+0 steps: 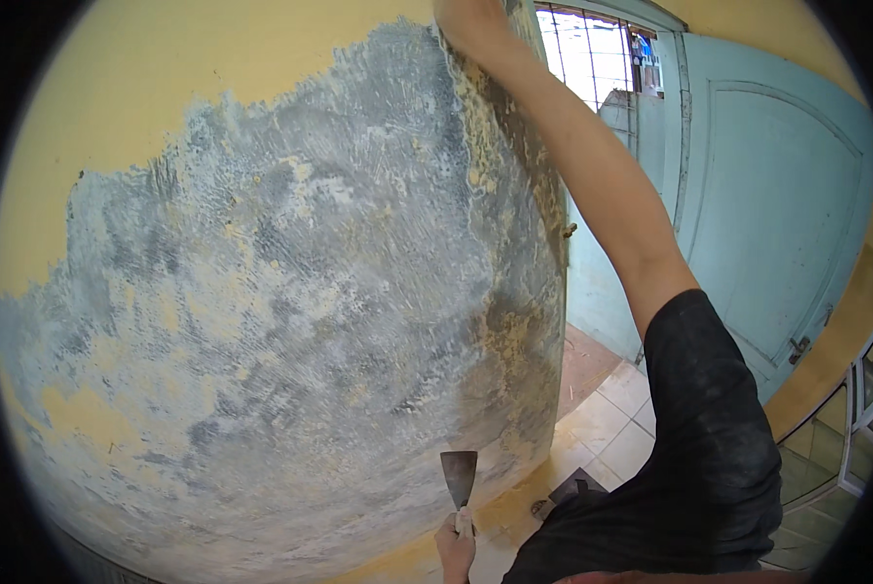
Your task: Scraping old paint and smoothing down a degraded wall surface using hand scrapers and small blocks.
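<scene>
My left hand (456, 545) grips a putty knife (460, 477) by its handle, low in front of the wall, with the broad dark blade pointing up. Grey scraped patches cover most of the wall (339, 273), and yellow paint (164, 78) is left along the top and in spots lower down. Stretched far up, my right arm ends in my right hand (470, 27) against the wall's upper right part, near its corner. The picture's upper edge cuts off that hand's fingers, so whatever they hold is hidden.
Right of the wall's edge is a doorway with a barred opening (592, 58) and a pale blue door (782, 195) swung open. A small brass-coloured fitting (570, 231) sticks out by the corner. Tiles (626, 389) cover the floor. Glass-paned frames (816, 438) stand at the lower right.
</scene>
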`<state>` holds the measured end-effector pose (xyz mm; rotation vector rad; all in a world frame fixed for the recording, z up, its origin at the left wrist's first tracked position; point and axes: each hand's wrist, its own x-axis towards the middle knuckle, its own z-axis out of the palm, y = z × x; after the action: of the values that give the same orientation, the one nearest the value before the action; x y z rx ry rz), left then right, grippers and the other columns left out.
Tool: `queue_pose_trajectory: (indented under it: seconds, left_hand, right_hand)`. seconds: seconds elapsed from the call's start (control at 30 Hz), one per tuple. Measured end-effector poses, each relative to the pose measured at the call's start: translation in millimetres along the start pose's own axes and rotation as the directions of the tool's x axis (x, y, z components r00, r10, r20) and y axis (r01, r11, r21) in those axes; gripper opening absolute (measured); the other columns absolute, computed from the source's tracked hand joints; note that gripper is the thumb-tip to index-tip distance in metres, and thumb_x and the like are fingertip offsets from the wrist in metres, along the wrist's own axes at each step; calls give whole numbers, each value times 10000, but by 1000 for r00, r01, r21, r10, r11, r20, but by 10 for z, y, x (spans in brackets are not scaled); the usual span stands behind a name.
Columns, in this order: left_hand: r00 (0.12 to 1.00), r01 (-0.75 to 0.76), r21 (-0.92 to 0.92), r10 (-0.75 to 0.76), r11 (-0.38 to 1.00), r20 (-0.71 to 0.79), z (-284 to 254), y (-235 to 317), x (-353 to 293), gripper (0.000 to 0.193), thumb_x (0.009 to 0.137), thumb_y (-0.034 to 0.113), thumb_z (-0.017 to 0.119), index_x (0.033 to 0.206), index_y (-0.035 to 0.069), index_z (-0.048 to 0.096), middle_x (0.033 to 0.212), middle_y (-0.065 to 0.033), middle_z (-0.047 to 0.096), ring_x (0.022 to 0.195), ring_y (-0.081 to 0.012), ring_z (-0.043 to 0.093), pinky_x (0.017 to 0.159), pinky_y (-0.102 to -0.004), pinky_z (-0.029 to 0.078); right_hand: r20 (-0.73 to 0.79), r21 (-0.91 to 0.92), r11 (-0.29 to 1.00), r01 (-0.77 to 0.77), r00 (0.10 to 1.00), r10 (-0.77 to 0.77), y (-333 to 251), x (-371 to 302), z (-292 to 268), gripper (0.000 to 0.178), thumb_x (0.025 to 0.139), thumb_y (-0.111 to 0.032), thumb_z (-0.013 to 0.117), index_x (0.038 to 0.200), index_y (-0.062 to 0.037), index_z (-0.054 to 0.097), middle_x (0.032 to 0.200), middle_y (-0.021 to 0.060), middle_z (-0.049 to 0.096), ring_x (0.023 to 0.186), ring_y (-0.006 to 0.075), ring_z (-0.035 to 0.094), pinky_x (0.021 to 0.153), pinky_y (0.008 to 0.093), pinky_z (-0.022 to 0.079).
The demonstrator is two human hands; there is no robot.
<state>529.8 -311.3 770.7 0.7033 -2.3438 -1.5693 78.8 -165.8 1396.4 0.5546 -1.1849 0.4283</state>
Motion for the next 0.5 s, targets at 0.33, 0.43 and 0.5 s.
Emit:
queue_pose_trajectory:
  seconds: [0.33, 0.43, 0.5]
  left_hand:
    - [1000, 13, -7, -13, 1000, 4, -5, -66, -70, 540, 1044, 423, 591, 702, 7, 622, 578, -70, 591, 563, -138, 547, 561, -337, 437]
    - [998, 35, 12, -36, 999, 43, -13, -14, -56, 539, 1047, 424, 586, 709, 7, 632, 581, -74, 600, 561, -144, 555, 559, -344, 440]
    - [1000, 1, 25, -1, 1000, 23, -15, 5, -39, 540, 1047, 427, 585, 709, 8, 629, 577, -71, 593, 559, -147, 549, 557, -345, 439]
  right_hand:
    - [43, 58, 976, 209, 976, -212, -371, -987, -435, 525, 892, -64, 620, 1374, 110, 506, 1421, 291, 542, 1358, 419, 503, 1162, 585, 352]
    - [117, 135, 989, 63, 990, -79, -246, -468, -444, 576, 890, -58, 627, 1420, 105, 472, 1479, 282, 502, 1411, 413, 456, 1187, 579, 328]
    - [161, 129, 986, -107, 983, 85, -186, -61, -421, 554, 914, -58, 564, 1435, 106, 466, 1500, 295, 480, 1428, 427, 434, 1204, 550, 312]
